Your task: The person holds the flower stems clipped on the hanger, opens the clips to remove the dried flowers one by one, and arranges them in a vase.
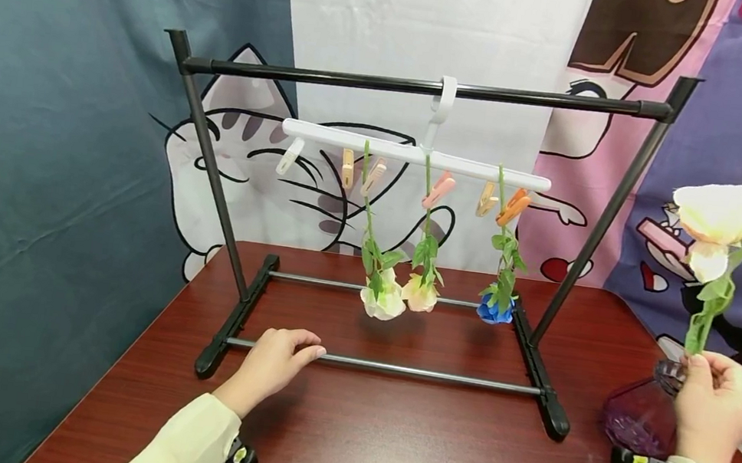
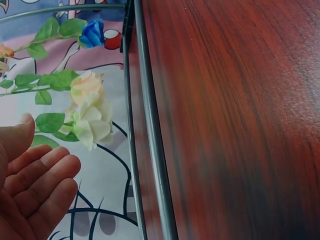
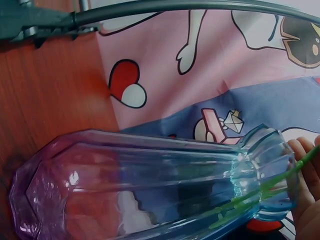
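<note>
White flower (image 1: 720,216), pinched by its stem (image 3: 306,160) in the right grip (image 1: 716,409), lower end inside the vase (image 1: 639,415); left grip (image 1: 274,365) relaxed, holding nothing. Probably mid-insertion or mid-withdrawal; next, straight, steady guiding past the glassy rim (image 3: 287,145).

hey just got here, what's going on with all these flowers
A person's right hand pinches the stem of a large white flower, its lower end inside a see-through tinted vase. The left hand holds nothing, near the black rack's front lower bar. On the rack, a white hanger carries three smaller flowers, held by clips with their blooms pointing down.
</note>
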`<state>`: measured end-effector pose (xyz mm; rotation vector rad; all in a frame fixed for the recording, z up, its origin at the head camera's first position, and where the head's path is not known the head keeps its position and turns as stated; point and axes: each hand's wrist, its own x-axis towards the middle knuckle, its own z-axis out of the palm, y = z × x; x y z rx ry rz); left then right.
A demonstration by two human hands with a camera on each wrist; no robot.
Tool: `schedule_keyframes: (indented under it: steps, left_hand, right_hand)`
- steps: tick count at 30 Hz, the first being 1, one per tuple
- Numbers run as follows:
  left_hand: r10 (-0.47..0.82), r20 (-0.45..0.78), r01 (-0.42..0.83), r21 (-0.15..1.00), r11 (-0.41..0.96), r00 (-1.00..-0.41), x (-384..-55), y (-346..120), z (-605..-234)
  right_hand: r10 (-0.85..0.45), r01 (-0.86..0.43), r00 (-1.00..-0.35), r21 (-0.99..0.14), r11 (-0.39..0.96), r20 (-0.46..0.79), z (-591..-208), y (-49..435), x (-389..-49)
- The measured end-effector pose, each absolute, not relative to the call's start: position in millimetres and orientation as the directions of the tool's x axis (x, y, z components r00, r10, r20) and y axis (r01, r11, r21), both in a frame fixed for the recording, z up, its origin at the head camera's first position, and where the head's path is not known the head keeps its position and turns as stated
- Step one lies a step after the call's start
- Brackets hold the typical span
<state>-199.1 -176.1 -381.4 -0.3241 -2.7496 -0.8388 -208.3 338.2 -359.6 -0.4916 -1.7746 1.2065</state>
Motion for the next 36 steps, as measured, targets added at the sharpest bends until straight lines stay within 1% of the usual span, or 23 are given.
schedule_keyframes:
  steps: [3,9,13,22,26,31,36]
  left_hand:
    - [0.134,0.289,0.274,0.526,0.805,-0.948,-202.3,-174.7,-382.0]
    - [0.134,0.274,0.269,0.548,0.792,-0.952,-208.2,-172.1,-385.5]
    - [0.123,0.271,0.261,0.564,0.783,-0.955,-212.7,-172.5,-388.5]
    - [0.058,0.308,0.246,0.619,0.746,-0.95,-227.1,-172.7,-396.8]
    - [0.017,0.319,0.231,0.648,0.726,-0.948,-234.1,-169.5,-396.2]
    - [-0.01,0.381,0.258,0.644,0.721,-0.925,-243.9,-161.7,-391.0]
    - [-0.012,0.423,0.288,0.637,0.715,-0.906,-252.5,-151.9,-387.5]
  right_hand:
    - [0.716,-0.125,-0.476,-0.845,0.521,0.511,-362.5,336.6,-207.1]
    - [0.728,-0.101,-0.407,-0.819,0.564,0.552,-366.0,332.9,-204.6]
    - [0.726,-0.051,-0.4,-0.804,0.592,0.56,-368.3,334.1,-204.6]
    - [0.671,0.057,-0.46,-0.735,0.676,0.581,-379.3,343.9,-204.0]
    - [0.67,0.108,-0.48,-0.72,0.685,0.566,-379.5,343.2,-202.6]
    - [0.672,0.139,-0.511,-0.72,0.68,0.536,-377.7,341.5,-200.5]
    - [0.661,0.134,-0.529,-0.717,0.684,0.532,-377.6,342.1,-197.8]
